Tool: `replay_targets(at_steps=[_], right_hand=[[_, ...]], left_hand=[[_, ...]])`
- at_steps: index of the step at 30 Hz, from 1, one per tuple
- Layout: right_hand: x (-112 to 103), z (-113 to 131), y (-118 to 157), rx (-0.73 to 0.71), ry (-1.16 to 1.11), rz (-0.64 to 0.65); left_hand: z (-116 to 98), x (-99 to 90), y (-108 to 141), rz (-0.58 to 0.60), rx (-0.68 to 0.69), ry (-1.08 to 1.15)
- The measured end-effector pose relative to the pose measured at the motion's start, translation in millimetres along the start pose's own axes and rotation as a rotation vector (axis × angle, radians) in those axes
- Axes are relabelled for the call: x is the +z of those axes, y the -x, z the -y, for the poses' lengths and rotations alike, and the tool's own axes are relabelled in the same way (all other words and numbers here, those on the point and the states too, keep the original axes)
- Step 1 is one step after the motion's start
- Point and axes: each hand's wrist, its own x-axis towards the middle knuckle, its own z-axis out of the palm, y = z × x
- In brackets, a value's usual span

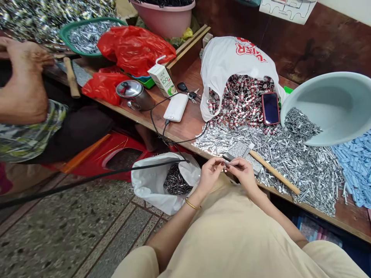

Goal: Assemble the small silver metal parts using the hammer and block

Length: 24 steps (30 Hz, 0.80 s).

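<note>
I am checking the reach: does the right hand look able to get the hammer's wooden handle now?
Probably yes: the right hand is near, and nothing covers the wooden handle on the metal pieces, though that hand seems occupied.

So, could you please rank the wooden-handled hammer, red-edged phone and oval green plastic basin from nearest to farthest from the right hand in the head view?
1. Wooden-handled hammer, just right of the right hand.
2. Red-edged phone, higher up, slightly right.
3. Green plastic basin, far upper left.
</note>
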Motion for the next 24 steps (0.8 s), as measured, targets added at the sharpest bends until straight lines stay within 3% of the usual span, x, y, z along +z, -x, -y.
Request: replay_targets(at_steps=[5,10,13,17,20,24], right_hand=[[2,-6,-20,-0.043,0.188,0.087],[2,11,-25,-0.120,0.500,0.144],[-37,17,-27,-0.156,0.595,0.034],[-122,11,-47,-0.077,0.819,-0.260],[-156,0,-71,-0.027,1.019,-0.135],[-153,-12,-95,0.023,1.183,0.033]], left_hand=[[-1,-28.0,-30,0.228,-0.097,-0.052],[1,-38.0,-53,0.229,-0.087,-0.118],[5,-38.1,-60,0.203,-0.100,-0.172],[10,-38.0,-66,0.198,-0.136,-0.203],[11,-37.2,-70,0.187,-0.130,-0.282],[9,-35.8,-70,0.167,-0.104,-0.379]])
